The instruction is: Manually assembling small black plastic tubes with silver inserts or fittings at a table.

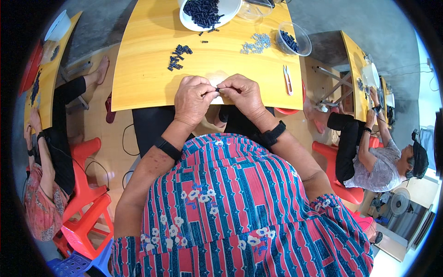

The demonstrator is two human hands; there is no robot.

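Left hand (pixel 192 99) and right hand (pixel 243 95) meet over the near side of a yellow wood-grain bench (pixel 150 90), fingers (pixel 208 89) of both pinching a tiny black part (pixel 217 89), mostly hidden.

We observe from one head-mounted wide fisheye camera, directed downward over the wearer's patterned shirt (pixel 221 184) at close range. The left hand (pixel 191 99), right hand (pixel 247 94) and table (pixel 143 60) occupy the upper-middle field; straight edges curve outward.
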